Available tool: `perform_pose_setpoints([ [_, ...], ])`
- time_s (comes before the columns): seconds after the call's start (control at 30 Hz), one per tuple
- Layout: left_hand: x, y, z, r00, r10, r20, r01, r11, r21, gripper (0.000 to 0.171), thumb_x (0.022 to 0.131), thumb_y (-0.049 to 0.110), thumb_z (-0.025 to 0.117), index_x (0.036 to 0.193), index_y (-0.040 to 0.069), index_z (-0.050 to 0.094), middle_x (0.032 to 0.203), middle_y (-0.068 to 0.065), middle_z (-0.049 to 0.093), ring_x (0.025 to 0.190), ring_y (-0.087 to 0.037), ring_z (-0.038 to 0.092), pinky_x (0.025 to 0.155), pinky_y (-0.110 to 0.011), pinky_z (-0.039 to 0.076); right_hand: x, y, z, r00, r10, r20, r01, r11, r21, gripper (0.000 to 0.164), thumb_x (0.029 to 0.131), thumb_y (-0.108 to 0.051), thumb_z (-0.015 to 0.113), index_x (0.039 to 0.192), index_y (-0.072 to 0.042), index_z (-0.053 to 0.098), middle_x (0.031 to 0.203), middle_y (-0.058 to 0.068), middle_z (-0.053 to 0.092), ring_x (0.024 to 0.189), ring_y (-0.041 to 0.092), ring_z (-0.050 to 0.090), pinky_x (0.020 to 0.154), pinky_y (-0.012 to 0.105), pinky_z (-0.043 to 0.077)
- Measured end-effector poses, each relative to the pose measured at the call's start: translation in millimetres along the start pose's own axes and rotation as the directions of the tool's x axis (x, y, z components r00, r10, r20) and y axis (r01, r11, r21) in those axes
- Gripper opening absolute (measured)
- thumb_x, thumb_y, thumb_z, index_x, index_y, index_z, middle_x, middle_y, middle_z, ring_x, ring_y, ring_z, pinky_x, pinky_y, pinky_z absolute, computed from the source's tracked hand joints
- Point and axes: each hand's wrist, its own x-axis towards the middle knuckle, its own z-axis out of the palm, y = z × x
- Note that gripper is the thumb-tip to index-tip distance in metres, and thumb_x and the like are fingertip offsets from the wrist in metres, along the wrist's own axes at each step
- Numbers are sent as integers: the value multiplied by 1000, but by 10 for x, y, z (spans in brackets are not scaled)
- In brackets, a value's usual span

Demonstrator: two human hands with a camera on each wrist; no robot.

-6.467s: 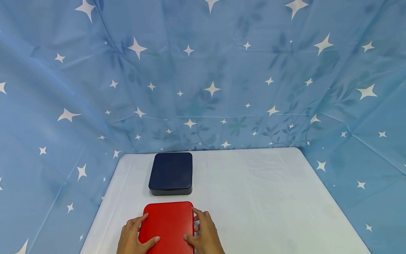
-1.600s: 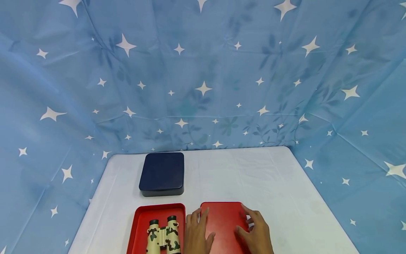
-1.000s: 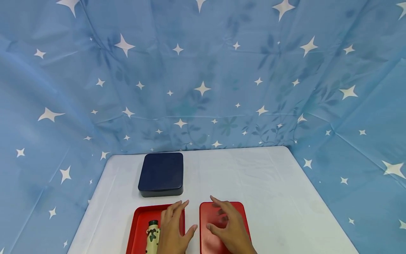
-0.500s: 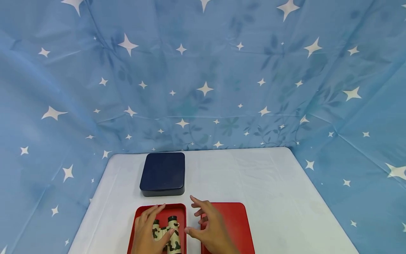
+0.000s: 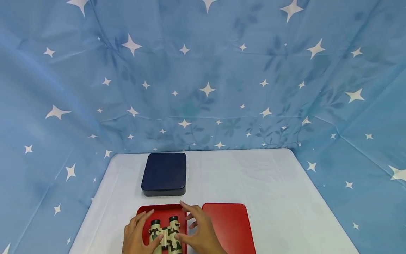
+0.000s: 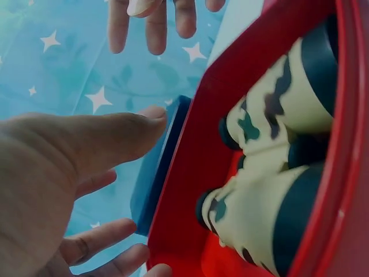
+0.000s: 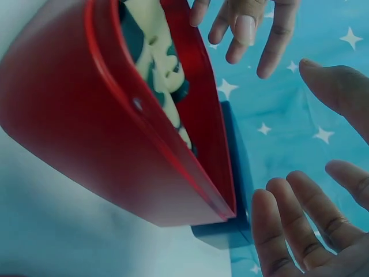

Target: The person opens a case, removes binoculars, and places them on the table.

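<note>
In the head view, camouflage-patterned binoculars (image 5: 173,241) lie inside an uncovered red box (image 5: 161,207). My left hand (image 5: 136,235) hovers over the box's left side, fingers spread, its thumb in front of the left barrel. Over the right side hangs my right hand (image 5: 203,231), its thumb overlapping the right barrel. Both wrist views show the binoculars (image 6: 259,202) and the red box (image 7: 104,115) apart from the fingers, with each hand (image 6: 52,161) loosely spread and holding nothing. The lower ends of the binoculars are cut off in the head view.
A red lid (image 5: 229,225) lies flat to the right of the box. Behind the box stands a closed dark blue box (image 5: 164,173) on the white table (image 5: 253,183). Blue star-patterned cloth (image 5: 203,70) surrounds the table.
The red lid has come off the box and now lies to its right, exposing the binoculars. Both hands have since moved left from the lid to above the box.
</note>
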Motion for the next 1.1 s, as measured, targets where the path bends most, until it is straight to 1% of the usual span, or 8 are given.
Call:
perform_pose_setpoints([
  [0.17,13,-103,59,1000,-11,22,10,1000,20,83,72,43,87,142,14,53,142,-26,46,121,-46,42,94,-64,42,-5,34,85,1000,17,25,-17,1000,2,81,78,-46,83,149,-36,43,125,-8,60,99,18,61,70,30,58],
  [0.27,21,-142,99,999,-14,38,13,1000,9,83,71,39,88,142,14,54,141,-26,45,121,-46,42,95,-64,43,-2,37,109,998,39,41,-39,999,4,81,78,-47,82,149,-38,43,124,-9,59,102,20,61,71,30,58],
  [0.4,41,-175,141,998,-19,67,19,1000,-4,85,68,39,90,140,14,55,140,-27,45,118,-46,44,93,-63,45,1,48,134,997,55,62,-55,998,-4,82,78,-44,84,148,-40,42,125,-6,60,105,13,60,71,28,58],
  [0.5,44,-203,178,997,-11,78,12,1000,-11,86,65,38,91,139,14,56,138,-26,46,118,-46,45,93,-63,45,0,61,156,995,64,77,-64,998,-6,83,77,-37,85,148,-40,42,126,0,61,105,14,60,72,27,57],
  [0.57,44,-224,208,997,8,80,-7,1000,-13,85,64,38,92,137,13,57,136,-26,47,118,-46,47,92,-64,45,2,66,167,993,76,87,-76,997,-2,84,77,-34,86,148,-41,42,126,4,61,104,18,61,72,26,57],
  [0.7,65,-245,253,993,15,117,-13,1000,-13,83,63,38,93,135,14,59,135,-26,48,118,-47,50,92,-66,45,7,70,183,992,89,92,-89,996,-5,85,75,-32,87,147,-43,43,121,3,62,98,20,63,72,25,56],
  [0.93,111,-248,292,982,-30,186,33,999,-13,80,62,35,94,132,15,62,137,-26,46,121,-48,49,94,-67,45,10,74,194,989,111,97,-110,994,-12,86,74,-32,89,145,-44,44,115,3,63,95,20,63,72,25,56],
  [1.1,122,-249,314,979,-36,199,37,999,2,76,63,33,94,129,13,63,129,-23,51,116,-42,53,94,-64,48,13,73,201,987,127,96,-126,992,-23,85,73,-33,89,145,-45,44,114,2,63,95,18,62,73,24,56],
])
